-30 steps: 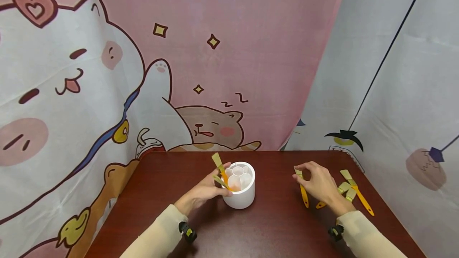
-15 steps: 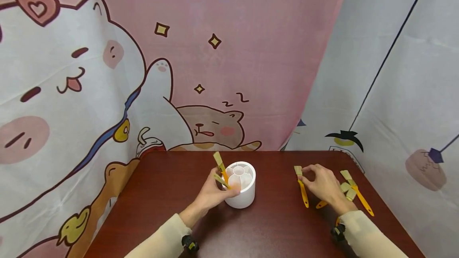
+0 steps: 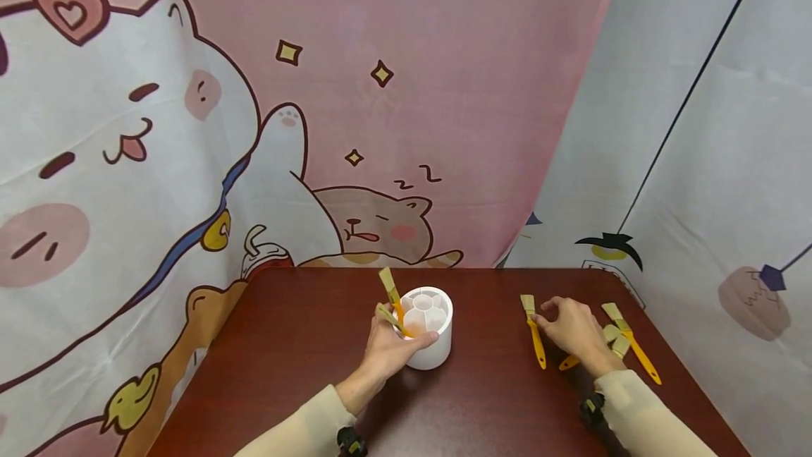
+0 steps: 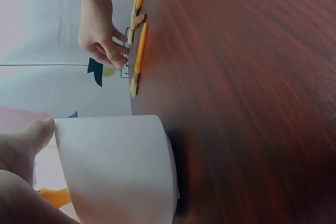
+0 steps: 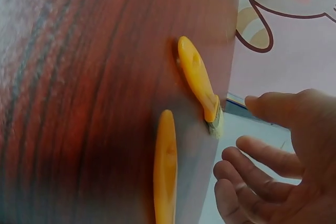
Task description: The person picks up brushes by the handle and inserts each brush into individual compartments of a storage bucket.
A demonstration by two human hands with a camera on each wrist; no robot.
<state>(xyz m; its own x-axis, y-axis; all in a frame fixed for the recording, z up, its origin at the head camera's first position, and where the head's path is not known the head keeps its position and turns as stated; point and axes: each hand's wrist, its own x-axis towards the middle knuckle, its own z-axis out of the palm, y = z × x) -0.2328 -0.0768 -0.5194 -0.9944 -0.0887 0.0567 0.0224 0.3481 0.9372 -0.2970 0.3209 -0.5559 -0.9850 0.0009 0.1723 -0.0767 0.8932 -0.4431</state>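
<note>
A white round brush holder (image 3: 438, 350) with petal-shaped compartments stands on the table. My left hand (image 3: 390, 351) grips its left side, the thumb at the near rim and the other fingers mostly hidden behind. Two paintbrushes (image 3: 389, 286) with orange handles and pale bristles lean in the holder's left part. My right hand (image 3: 574, 330) is over the table at the right, fingers loosely bent. In the right wrist view, thumb and fingers are spread apart with nothing between them. A lone paintbrush (image 3: 536, 344) lies just left of its fingertips.
Several more paintbrushes (image 3: 639, 355) lie crossed at the right, partly hidden beneath the right hand and wrist. The dark red wooden table (image 3: 482, 407) ends at the back against a pink and white cartoon curtain (image 3: 469, 125).
My left hand has slid rightward around the holder, its thumb further along the near rim. My right hand has drawn slightly right, away from the lone paintbrush's bristles, which stay put.
</note>
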